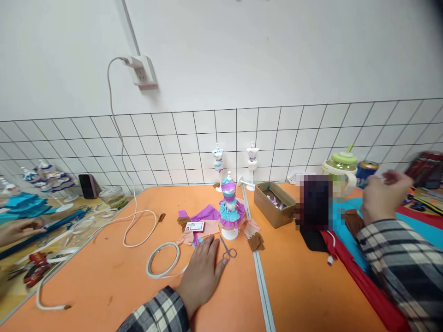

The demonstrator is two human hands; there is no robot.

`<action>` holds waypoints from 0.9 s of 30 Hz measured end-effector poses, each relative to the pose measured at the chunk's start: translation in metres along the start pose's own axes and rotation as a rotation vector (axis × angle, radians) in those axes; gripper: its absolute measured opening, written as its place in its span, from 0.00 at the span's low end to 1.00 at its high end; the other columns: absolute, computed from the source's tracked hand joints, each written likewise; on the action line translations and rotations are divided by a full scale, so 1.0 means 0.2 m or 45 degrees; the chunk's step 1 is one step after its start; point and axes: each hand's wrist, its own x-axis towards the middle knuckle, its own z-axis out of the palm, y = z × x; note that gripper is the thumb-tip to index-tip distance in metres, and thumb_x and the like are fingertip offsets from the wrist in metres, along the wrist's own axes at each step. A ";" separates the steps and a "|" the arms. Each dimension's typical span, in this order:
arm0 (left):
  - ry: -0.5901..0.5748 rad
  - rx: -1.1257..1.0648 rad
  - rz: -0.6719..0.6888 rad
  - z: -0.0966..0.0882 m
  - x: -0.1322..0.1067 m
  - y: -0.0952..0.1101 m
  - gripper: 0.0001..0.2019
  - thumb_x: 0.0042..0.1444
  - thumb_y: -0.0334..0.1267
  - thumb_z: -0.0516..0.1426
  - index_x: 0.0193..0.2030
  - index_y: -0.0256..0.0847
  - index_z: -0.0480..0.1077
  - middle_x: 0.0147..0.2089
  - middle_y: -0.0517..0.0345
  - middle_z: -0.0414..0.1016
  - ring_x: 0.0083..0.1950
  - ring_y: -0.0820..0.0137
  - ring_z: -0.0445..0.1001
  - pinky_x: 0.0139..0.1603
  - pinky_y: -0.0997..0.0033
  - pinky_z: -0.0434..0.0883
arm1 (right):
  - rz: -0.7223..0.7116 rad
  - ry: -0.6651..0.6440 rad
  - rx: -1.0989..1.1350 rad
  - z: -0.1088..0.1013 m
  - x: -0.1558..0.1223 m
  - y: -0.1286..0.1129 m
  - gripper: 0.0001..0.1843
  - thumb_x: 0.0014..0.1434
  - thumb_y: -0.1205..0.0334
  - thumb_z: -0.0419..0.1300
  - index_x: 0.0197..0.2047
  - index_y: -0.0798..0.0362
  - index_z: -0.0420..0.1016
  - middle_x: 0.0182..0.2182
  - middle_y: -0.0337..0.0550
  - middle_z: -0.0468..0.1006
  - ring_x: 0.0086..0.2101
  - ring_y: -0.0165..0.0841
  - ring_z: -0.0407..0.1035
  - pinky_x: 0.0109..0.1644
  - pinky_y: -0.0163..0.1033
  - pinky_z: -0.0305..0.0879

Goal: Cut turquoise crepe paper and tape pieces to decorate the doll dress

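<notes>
left hand (202, 272): laid flat on desk (104, 276), grip apart, thumb by scissors (227, 251), kept handy. right hand (382, 200): raised near cup (341, 168), blurred, grip state cannot be told.

Left hand (202, 272) lies flat, palm down; right hand (380, 197) raised, blurred.

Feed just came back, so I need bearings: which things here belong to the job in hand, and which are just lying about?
In hand: left hand flat beside the scissors; dressed mannequin; purple scraps; right hand, raised and blurred.
Lying about: cardboard box; green-lidded cup; white cable; two small mannequins by the wall; phone.
</notes>
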 end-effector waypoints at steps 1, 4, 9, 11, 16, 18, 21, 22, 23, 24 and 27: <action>-0.003 -0.006 0.001 0.00 0.00 0.00 0.32 0.65 0.56 0.45 0.65 0.34 0.62 0.70 0.39 0.59 0.70 0.52 0.58 0.68 0.47 0.58 | -0.015 0.102 0.004 -0.04 -0.02 -0.11 0.15 0.49 0.74 0.61 0.36 0.50 0.61 0.35 0.42 0.64 0.32 0.30 0.61 0.36 0.42 0.55; 0.011 -0.019 0.025 -0.01 0.00 0.01 0.31 0.65 0.56 0.45 0.65 0.34 0.63 0.69 0.38 0.61 0.70 0.51 0.58 0.68 0.46 0.59 | -0.185 0.183 0.240 -0.18 -0.23 -0.51 0.16 0.52 0.76 0.59 0.44 0.53 0.68 0.39 0.46 0.68 0.38 0.37 0.67 0.42 0.45 0.59; 0.064 -0.017 0.100 -0.01 0.00 0.03 0.26 0.68 0.49 0.45 0.67 0.39 0.58 0.69 0.42 0.61 0.71 0.54 0.57 0.69 0.41 0.52 | -0.489 -1.063 0.479 -0.34 -0.85 -1.03 0.10 0.53 0.75 0.55 0.36 0.51 0.68 0.30 0.40 0.71 0.32 0.34 0.66 0.38 0.42 0.62; 0.129 -0.009 0.156 -0.05 0.00 0.02 0.23 0.68 0.44 0.45 0.67 0.40 0.57 0.69 0.43 0.61 0.70 0.56 0.58 0.70 0.38 0.47 | -0.559 -1.444 0.490 -0.33 -1.05 -1.09 0.13 0.53 0.76 0.53 0.38 0.51 0.70 0.32 0.42 0.74 0.35 0.35 0.67 0.40 0.42 0.64; 0.471 -0.067 0.095 -0.26 0.00 -0.14 0.20 0.64 0.42 0.50 0.59 0.37 0.66 0.57 0.44 0.74 0.58 0.57 0.71 0.60 0.52 0.65 | -0.489 -2.014 0.226 -0.30 -1.24 -1.07 0.23 0.61 0.65 0.55 0.60 0.49 0.67 0.55 0.46 0.74 0.55 0.40 0.64 0.58 0.47 0.60; 0.466 -0.056 -0.056 -0.35 -0.03 -0.27 0.19 0.61 0.47 0.52 0.53 0.37 0.71 0.50 0.45 0.77 0.50 0.55 0.74 0.52 0.55 0.69 | -0.462 -2.144 0.129 -0.30 -1.24 -1.05 0.31 0.64 0.55 0.55 0.68 0.47 0.56 0.63 0.47 0.66 0.61 0.42 0.58 0.64 0.53 0.53; 0.283 -0.085 -0.146 -0.41 -0.08 -0.42 0.18 0.60 0.51 0.53 0.42 0.39 0.74 0.43 0.48 0.79 0.47 0.57 0.75 0.49 0.59 0.69 | -0.429 -2.252 0.032 -0.31 -1.22 -1.06 0.26 0.68 0.49 0.50 0.66 0.45 0.61 0.64 0.47 0.66 0.62 0.44 0.57 0.65 0.58 0.48; 0.223 -0.093 -0.137 -0.42 -0.10 -0.44 0.18 0.59 0.53 0.53 0.40 0.40 0.74 0.43 0.49 0.79 0.47 0.57 0.75 0.49 0.60 0.69 | -0.420 -2.256 0.017 -0.31 -1.22 -1.06 0.23 0.68 0.50 0.50 0.62 0.46 0.66 0.61 0.47 0.69 0.61 0.43 0.59 0.65 0.58 0.48; 0.200 -0.095 -0.132 -0.43 -0.11 -0.45 0.18 0.59 0.53 0.53 0.38 0.40 0.74 0.43 0.50 0.79 0.47 0.58 0.74 0.49 0.61 0.68 | -0.415 -2.244 0.002 -0.31 -1.21 -1.06 0.19 0.68 0.51 0.50 0.58 0.47 0.70 0.58 0.47 0.72 0.59 0.42 0.62 0.65 0.57 0.48; 0.195 -0.089 -0.125 -0.43 -0.11 -0.44 0.19 0.59 0.54 0.53 0.37 0.41 0.74 0.43 0.50 0.79 0.47 0.58 0.74 0.49 0.62 0.68 | -0.412 -2.219 -0.018 -0.30 -1.20 -1.06 0.17 0.68 0.53 0.50 0.54 0.48 0.73 0.55 0.47 0.75 0.56 0.41 0.65 0.65 0.56 0.49; 0.197 -0.020 -0.178 -0.44 -0.12 -0.40 0.20 0.58 0.56 0.52 0.35 0.41 0.74 0.41 0.50 0.79 0.46 0.58 0.74 0.47 0.62 0.67 | -0.420 -2.093 -0.082 -0.29 -1.19 -1.04 0.11 0.66 0.59 0.53 0.46 0.51 0.75 0.47 0.46 0.78 0.51 0.39 0.67 0.62 0.52 0.53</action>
